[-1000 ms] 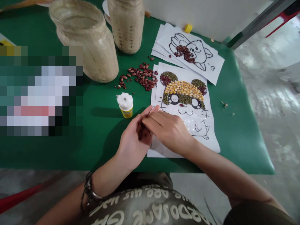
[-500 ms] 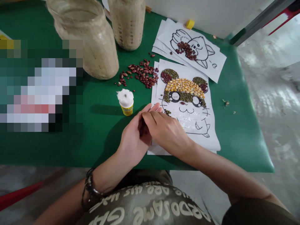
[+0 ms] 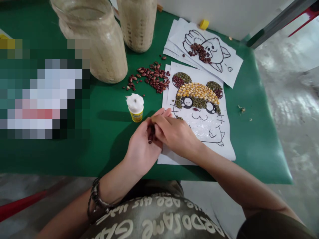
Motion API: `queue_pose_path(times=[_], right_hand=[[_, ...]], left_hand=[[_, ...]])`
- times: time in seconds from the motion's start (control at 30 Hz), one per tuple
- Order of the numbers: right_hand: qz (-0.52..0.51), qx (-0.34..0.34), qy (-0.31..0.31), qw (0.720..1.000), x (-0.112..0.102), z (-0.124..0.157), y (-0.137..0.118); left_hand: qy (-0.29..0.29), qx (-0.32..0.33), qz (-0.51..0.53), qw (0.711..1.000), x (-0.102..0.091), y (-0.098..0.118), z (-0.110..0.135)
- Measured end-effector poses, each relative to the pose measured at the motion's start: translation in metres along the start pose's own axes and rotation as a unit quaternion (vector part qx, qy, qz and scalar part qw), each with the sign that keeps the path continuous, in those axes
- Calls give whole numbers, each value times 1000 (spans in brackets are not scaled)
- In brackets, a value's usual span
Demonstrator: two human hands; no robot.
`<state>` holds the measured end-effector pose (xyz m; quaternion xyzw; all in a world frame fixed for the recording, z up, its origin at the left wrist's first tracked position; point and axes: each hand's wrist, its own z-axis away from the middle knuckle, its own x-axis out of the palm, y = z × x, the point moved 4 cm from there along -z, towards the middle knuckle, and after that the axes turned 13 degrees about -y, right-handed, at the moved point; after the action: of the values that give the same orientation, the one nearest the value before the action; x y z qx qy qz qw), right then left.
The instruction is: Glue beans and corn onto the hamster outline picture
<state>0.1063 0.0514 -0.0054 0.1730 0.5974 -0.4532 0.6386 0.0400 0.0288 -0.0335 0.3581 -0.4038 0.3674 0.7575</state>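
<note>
My left hand [image 3: 142, 146] lies palm up at the near edge of the green table [image 3: 107, 142], cupped round a small heap of dark red beans [image 3: 151, 134]. My right hand [image 3: 175, 134] reaches across with its fingers pinched into that heap. Both hands rest over the lower left corner of a hamster drawing [image 3: 199, 109] partly filled with yellow corn, green beans and red beans. A small glue pot [image 3: 135, 107] with white glue on top stands just left of the paper.
Loose red beans [image 3: 152, 77] lie scattered behind the glue pot. Two tall jars [image 3: 96, 36] [image 3: 137, 23] stand at the back. Another drawing [image 3: 209, 54] with red beans lies on a paper stack at the back right. A yellow cap [image 3: 204, 24] sits behind it.
My hands have stayed together over the paper's corner. My right fingers have dug a little deeper into the beans in my left palm. The view has shifted slightly.
</note>
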Motion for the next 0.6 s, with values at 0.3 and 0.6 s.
queue_pose_path(times=[0.3,0.6], right_hand=[[-725,7,29,688,-20,-2,34],[-649,28,56,758,-17,2,42]], left_hand=[[16,17,44,999,3,2,2],[5,15,34,999,2,2,1]])
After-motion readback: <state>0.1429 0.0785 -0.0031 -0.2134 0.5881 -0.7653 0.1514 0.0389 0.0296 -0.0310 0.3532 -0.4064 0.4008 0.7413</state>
